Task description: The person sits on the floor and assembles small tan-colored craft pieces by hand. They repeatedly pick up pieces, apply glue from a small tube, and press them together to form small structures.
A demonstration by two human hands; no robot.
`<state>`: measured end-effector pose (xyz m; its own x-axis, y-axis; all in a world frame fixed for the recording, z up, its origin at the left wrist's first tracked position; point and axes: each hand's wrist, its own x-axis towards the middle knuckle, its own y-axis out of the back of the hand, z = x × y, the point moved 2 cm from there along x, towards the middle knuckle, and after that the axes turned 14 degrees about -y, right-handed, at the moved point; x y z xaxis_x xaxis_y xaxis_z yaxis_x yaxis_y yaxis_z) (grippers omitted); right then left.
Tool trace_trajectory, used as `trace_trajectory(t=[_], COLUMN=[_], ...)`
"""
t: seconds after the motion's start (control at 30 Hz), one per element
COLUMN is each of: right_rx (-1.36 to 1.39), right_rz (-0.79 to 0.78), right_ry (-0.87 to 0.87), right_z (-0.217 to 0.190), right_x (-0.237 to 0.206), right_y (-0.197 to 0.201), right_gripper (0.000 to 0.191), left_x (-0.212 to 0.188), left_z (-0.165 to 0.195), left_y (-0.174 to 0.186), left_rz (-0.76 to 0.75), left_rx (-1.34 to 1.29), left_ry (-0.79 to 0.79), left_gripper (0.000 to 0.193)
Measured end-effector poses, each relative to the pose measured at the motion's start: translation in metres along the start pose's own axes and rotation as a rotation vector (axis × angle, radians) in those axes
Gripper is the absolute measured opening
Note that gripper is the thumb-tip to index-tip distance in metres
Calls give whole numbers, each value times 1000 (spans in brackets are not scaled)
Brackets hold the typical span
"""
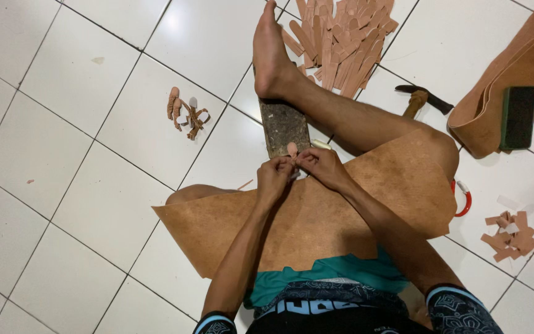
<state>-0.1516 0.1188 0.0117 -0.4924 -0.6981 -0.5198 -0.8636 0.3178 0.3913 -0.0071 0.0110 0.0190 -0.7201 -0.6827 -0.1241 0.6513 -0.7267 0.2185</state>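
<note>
My left hand and my right hand meet in front of me, both pinching one small tan leather strip whose rounded end sticks up between the fingertips. A large sheet of brown leather lies draped over my lap and bent right knee. Just beyond the hands, a dark rectangular block rests on the tiles beside my outstretched leg.
A heap of cut tan strips lies past my foot. A small bundle of finished strips sits left on the white tiles. A hammer, folded leather with a dark block, a red handle and scraps lie right.
</note>
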Motion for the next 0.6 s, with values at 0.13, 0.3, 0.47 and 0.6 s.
trace_trajectory(t=[0.13,0.3,0.47,0.6], right_rx=[6,-215,17,335], right_rz=[-9,52,66,-112], right_ry=[20,63,11,-111], right_z=[4,12,19,19], right_x=[3,4,0,-6], right_y=[-3,-10,-17,-17], right_gripper=[26,25,26,28], left_x=[7,18,0,-9], left_z=[5,-12,-38,-50], left_y=[6,0,-19,-21], left_rz=[-90,-194,35,99], left_rx=[147,30,-530,-753], left_ry=[-26,259,244,294], left_gripper=[27,27,15,15])
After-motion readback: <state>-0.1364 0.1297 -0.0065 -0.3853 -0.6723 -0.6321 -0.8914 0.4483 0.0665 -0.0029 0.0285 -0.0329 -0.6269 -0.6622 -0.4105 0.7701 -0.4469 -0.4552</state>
